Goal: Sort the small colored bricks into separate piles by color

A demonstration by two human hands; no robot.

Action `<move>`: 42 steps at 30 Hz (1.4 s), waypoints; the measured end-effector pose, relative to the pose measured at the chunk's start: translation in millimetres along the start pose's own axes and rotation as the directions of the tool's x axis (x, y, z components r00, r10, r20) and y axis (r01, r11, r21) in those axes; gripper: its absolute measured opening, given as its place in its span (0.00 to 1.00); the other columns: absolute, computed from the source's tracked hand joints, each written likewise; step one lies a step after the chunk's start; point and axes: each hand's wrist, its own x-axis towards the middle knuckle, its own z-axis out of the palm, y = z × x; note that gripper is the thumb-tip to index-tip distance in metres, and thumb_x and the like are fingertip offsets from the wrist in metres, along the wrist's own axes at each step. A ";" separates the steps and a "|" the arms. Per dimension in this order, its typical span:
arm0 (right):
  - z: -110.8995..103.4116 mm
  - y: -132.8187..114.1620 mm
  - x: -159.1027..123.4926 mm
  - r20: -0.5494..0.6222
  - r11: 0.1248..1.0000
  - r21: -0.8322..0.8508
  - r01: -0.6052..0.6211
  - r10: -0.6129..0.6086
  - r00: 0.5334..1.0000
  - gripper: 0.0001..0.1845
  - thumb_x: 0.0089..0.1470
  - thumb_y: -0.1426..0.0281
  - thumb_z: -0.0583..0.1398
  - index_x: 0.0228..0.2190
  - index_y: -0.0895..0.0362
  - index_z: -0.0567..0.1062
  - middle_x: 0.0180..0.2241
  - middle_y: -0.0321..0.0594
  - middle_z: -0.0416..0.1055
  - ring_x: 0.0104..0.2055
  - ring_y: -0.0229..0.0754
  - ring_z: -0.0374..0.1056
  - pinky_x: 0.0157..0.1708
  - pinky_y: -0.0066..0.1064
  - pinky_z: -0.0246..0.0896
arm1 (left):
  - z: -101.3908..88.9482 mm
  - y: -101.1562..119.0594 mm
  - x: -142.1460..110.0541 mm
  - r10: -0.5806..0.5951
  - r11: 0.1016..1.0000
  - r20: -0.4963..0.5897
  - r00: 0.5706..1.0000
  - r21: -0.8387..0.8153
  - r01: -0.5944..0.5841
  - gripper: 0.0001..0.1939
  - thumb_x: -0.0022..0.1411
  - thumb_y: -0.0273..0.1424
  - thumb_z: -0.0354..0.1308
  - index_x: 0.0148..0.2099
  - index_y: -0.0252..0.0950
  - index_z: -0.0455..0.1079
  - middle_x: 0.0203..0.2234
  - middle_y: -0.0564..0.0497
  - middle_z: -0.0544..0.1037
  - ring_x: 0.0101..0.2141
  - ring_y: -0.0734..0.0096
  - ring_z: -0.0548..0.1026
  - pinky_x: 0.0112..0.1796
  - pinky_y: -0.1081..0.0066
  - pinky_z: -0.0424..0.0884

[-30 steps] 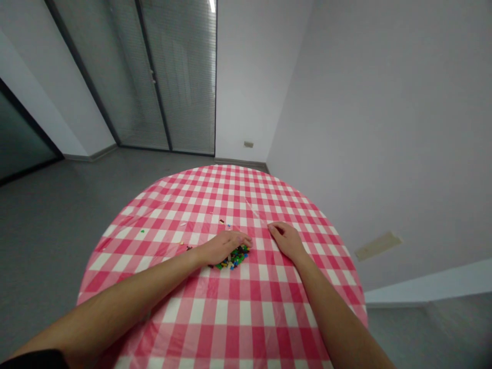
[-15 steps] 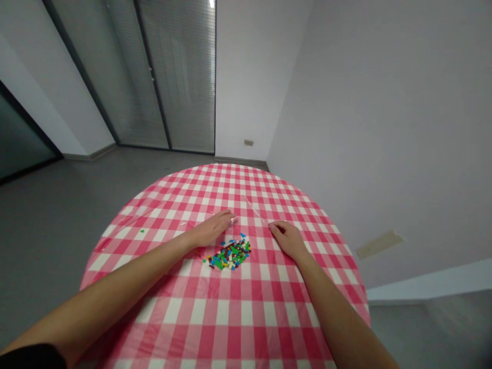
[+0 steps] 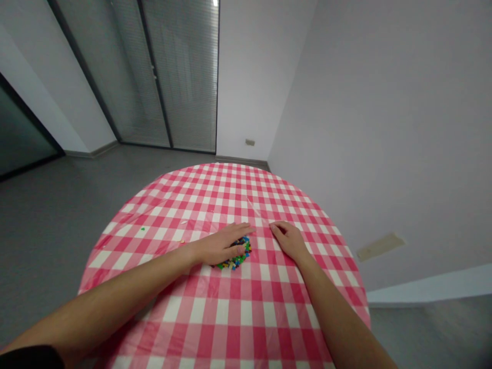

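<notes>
My left hand (image 3: 225, 243) lies palm down over a pile of small building bricks (image 3: 237, 262), its fingers stretched forward and the thumb held apart. The bricks are green, blue, yellow, white and dark. Part of the pile is hidden beneath the palm and thumb. To the right of the pile, my right hand (image 3: 288, 238) rests on the red-and-white checked tablecloth (image 3: 246, 312). Its fingers are curled in, thumb and fingertips together. Whether anything is held between them is hidden.
A loose green brick (image 3: 143, 229) lies on the left part of the round table. A small pale piece (image 3: 182, 241) sits closer to my left arm. Beyond the table stand a glass partition with blinds (image 3: 188, 77) and a pale wall (image 3: 384, 102).
My left hand has moved right and nearer to me, from behind the pile onto it, and the bricks look more gathered. My right hand has stayed in place.
</notes>
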 end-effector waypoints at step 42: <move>-31.4 -28.5 13.4 0.453 0.969 -0.079 0.233 -0.174 0.874 0.13 0.56 0.72 0.58 0.41 0.54 0.79 0.44 0.44 0.78 0.45 0.48 0.73 0.46 0.37 0.67 | -5.5 -5.4 -3.2 -0.126 0.979 -0.112 0.986 0.148 0.142 0.23 0.72 0.41 0.44 0.62 0.36 0.62 0.60 0.42 0.68 0.59 0.57 0.66 0.58 0.59 0.62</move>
